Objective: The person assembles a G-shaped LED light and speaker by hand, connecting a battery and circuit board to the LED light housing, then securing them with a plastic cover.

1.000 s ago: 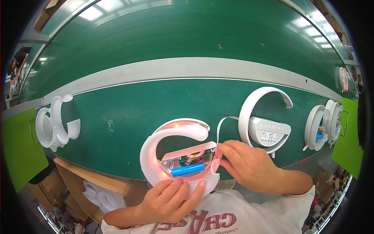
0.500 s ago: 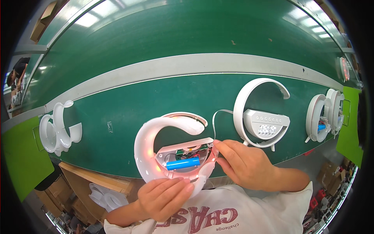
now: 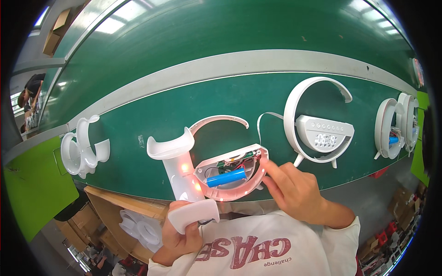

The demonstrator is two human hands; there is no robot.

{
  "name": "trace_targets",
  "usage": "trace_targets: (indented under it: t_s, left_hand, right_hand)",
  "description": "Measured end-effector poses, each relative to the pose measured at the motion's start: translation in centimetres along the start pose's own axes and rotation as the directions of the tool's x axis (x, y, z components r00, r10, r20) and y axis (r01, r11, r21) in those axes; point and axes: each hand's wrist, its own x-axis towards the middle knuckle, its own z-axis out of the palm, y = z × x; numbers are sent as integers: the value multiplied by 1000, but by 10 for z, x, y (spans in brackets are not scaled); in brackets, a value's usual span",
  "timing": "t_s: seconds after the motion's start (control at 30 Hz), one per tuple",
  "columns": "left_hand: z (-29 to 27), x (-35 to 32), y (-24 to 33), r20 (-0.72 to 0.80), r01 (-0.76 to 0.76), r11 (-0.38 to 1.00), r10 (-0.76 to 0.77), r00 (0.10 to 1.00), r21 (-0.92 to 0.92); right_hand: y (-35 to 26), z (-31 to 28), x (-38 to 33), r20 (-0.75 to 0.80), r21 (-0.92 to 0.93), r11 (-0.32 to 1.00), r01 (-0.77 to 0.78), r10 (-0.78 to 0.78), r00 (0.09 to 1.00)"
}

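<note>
My left hand [image 3: 180,239] grips the lower end of a white C-shaped lamp cover [image 3: 177,177], which is turned partly off the lamp body. Lights glow red through the cover. Thumb and fingers of my right hand [image 3: 297,188] hold the right edge of the open clock-lamp housing [image 3: 237,191], its thin arc curving up behind. Inside the housing lie a blue cylindrical battery [image 3: 226,177], red and black wires and a green circuit board [image 3: 251,154]. A white cable [image 3: 260,125] runs behind it to a ring-shaped clock lamp [image 3: 291,124] with a lit display.
The green work surface [image 3: 124,170] has a pale metal rail [image 3: 221,64] behind it. White covers [image 3: 85,149] stand at the left, open ring lamps [image 3: 384,122] at the right. A cardboard box [image 3: 126,200] with more white covers [image 3: 142,227] is below, left of me. Green panels [image 3: 41,193] flank both ends.
The cover has swung away from the housing to the left, showing its hollow side, with my left hand turned around its end. My right hand keeps its hold. The view has shifted somewhat.
</note>
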Motion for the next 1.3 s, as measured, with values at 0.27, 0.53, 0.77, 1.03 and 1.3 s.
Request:
trace_targets:
  t_s: [0.27,0.53,0.77,1.03,1.3]
  left_hand:
    - [-7,16,15,343,-314,904,208,916,291]
    - [-12,29,18,402,-662,583,526,750,472]
    - [0,35,41,606,-701,443,358,710,559]
    - [27,35,37,600,-670,450,311,737,590]
    - [45,43,36,586,-670,438,330,740,599]
  right_hand:
    - [4,13,-7,-6,81,980,181,-181,983]
    - [7,7,-10,102,111,979,171,-182,978]
    - [12,1,-5,-105,146,983,113,-98,990]
    - [19,-9,-3,-46,134,985,111,-105,993]
    - [11,-9,-2,-54,204,979,-14,25,998]
